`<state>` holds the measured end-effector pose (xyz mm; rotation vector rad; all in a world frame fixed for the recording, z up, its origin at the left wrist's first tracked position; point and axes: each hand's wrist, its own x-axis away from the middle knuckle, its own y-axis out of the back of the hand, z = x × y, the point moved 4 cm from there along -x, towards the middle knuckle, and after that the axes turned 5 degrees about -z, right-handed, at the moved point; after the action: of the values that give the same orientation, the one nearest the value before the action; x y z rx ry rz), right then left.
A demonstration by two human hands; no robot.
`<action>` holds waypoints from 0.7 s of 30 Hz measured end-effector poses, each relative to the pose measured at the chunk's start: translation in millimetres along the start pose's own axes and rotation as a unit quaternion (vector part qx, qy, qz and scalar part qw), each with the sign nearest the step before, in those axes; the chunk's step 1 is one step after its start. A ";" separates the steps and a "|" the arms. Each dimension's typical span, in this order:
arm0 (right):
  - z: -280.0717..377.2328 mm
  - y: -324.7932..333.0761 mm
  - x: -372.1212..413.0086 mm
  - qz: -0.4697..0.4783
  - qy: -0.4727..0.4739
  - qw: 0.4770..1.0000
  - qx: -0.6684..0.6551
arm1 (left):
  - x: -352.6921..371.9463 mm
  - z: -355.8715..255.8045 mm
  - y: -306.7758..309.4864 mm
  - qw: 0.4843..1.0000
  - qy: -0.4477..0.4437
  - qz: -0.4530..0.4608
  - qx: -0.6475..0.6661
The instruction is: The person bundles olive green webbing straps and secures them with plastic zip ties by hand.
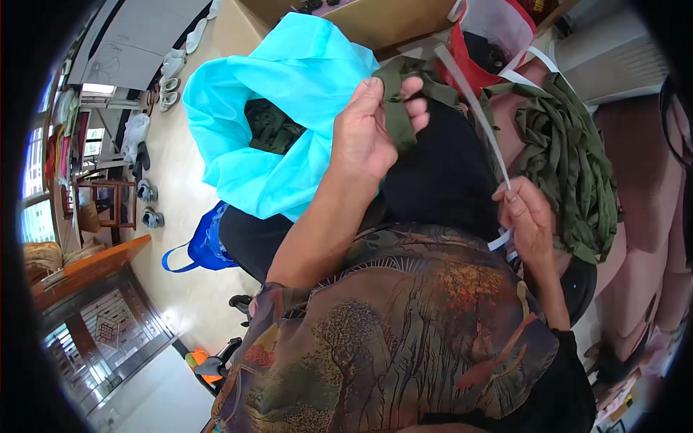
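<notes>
Grasping green cloth [396, 121] between thumb and fingers of the left hand [369, 130], above the lap [440, 173], just right of the cyan bag [253, 184]. Pinching a white strip [474, 105] in the right hand [529, 215], just left of the green heap [570, 159]. Cloth likely light, limp, hardly fragile, perhaps slightly slippery; best taken by an edge. Strip apparently light and springy, nearly straight; best pinched flat. Impossible to tell any contact at its far end.

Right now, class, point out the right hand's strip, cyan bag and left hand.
Strip [478, 108], head view, on the middle of its length.
Cyan bag [267, 184], head view, on its lower wall.
Left hand [365, 137], head view, near the thumb's base.
</notes>
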<state>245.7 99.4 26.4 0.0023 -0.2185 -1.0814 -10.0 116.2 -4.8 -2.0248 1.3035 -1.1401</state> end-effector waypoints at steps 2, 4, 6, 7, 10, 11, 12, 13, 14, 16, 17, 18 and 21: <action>-5.7 3.0 -6.0 -0.042 0.008 0.998 -0.043 | 0.1 1.6 -0.9 0.999 0.018 0.032 0.037; -8.8 3.5 -10.0 -0.055 -0.015 0.996 -0.075 | 5.0 3.3 -5.2 0.994 0.054 0.053 0.074; -11.4 0.7 -16.2 -0.065 -0.016 0.995 -0.071 | 11.7 0.9 -2.2 0.991 0.085 0.093 0.036; -12.9 -2.5 -19.9 -0.065 -0.019 0.995 -0.075 | 16.1 2.1 -1.4 0.988 0.102 0.113 0.018; -15.5 -10.4 -31.0 -0.036 -0.070 0.992 -0.099 | 38.8 12.6 12.2 0.973 0.092 -0.027 -0.208; -19.4 -14.8 -36.1 -0.024 -0.063 0.991 -0.115 | 44.1 15.3 23.6 0.963 0.066 -0.056 -0.254; -21.7 -16.9 -38.6 -0.018 -0.068 0.991 -0.113 | 48.5 15.5 35.3 0.954 0.047 -0.090 -0.281; -23.8 -20.5 -40.9 -0.010 -0.073 0.991 -0.112 | 53.3 13.4 47.6 0.943 0.027 -0.124 -0.309; -26.4 -25.4 -42.9 0.000 -0.079 0.991 -0.112 | 58.0 10.8 61.4 0.928 0.007 -0.160 -0.335; -34.2 -31.1 -44.7 0.006 -0.076 0.990 -0.116 | 62.6 8.9 84.3 0.927 0.012 -0.176 -0.331; -35.6 -33.0 -45.2 0.007 -0.082 0.990 -0.118 | 64.5 7.7 90.7 0.933 0.028 -0.171 -0.317; -36.6 -33.8 -45.6 0.007 -0.088 0.989 -0.119 | 66.0 7.1 96.1 0.938 0.044 -0.165 -0.302; -36.4 -32.7 -45.0 0.001 -0.083 0.989 -0.122 | 65.6 12.2 100.5 0.985 0.094 -0.084 -0.115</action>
<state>203.3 119.5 -20.7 -0.3080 -0.2345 -1.1015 -37.3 12.8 -60.7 -2.2752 1.4344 -1.3380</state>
